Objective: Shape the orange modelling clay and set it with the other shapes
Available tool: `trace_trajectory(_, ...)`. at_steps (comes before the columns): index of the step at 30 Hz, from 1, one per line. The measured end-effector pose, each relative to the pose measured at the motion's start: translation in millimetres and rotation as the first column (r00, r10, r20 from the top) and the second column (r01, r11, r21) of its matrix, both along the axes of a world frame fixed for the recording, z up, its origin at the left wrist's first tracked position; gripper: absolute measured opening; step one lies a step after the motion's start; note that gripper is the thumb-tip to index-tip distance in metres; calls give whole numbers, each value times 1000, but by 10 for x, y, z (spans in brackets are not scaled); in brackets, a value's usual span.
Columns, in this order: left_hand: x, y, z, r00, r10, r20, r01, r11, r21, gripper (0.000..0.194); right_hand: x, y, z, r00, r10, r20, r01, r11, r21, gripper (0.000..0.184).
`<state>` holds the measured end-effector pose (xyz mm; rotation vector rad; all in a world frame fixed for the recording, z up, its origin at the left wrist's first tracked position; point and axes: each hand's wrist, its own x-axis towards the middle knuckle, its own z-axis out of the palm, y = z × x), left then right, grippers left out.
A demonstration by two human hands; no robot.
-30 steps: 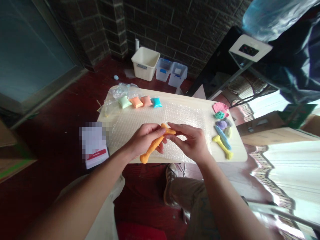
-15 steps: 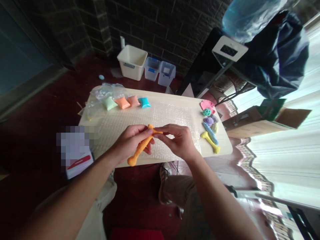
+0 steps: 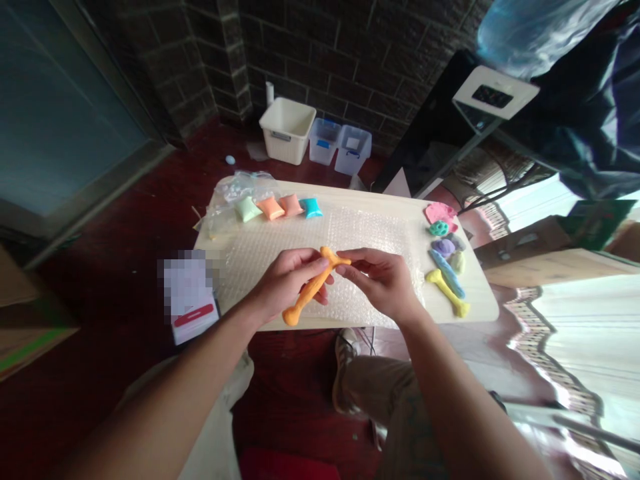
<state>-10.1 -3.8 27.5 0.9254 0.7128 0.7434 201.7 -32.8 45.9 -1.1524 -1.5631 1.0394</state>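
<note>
An orange piece of modelling clay [image 3: 311, 291], long with a knobbed lower end and a forked upper end, is held over the table. My left hand [image 3: 286, 280] is closed around its upper shaft, thumb on top. At the fork, my right hand [image 3: 381, 277] pinches the right prong between thumb and fingers. Beneath both hands lies a sheet of bubble wrap [image 3: 370, 233]. At the table's right side rest a yellow bone-shaped clay piece [image 3: 447, 292], a blue clay strip [image 3: 448, 272], a purple clay lump [image 3: 443, 248], a teal clay piece [image 3: 439, 228] and a pink clay piece [image 3: 440, 213].
Clay packets in green [image 3: 248, 209], orange [image 3: 271, 209], salmon [image 3: 291, 205] and blue [image 3: 312, 208] line the table's back left, beside a clear plastic bag [image 3: 245, 187]. Beyond the table stand a white basket [image 3: 287, 137] and two clear bins. A cardboard box [image 3: 540, 257] is at right.
The view swung to the right and back again. Both hands keep hold of the orange clay, and the right fingers shift slightly at the forked end.
</note>
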Motion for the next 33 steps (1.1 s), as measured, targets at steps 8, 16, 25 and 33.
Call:
trace_trajectory(8,39,-10,-12,998,59,-20,-57,995,81,41,1,-4,-13,1000,31,-1,-31,1000,0,24)
trace_trajectory(16,16,-4,-18,998,28,-52,-22,995,102,41,15,-5,65,975,12,220,-62,973,224,16)
trace_trajectory(25,16,3,-24,993,23,-115,0,981,193,36,13,-12,49,967,6,256,-70,968,241,20)
trace_trajectory(33,9,1,-33,989,25,-145,8,974,227,35,-32,-29,55,951,-50,306,-54,945,323,20)
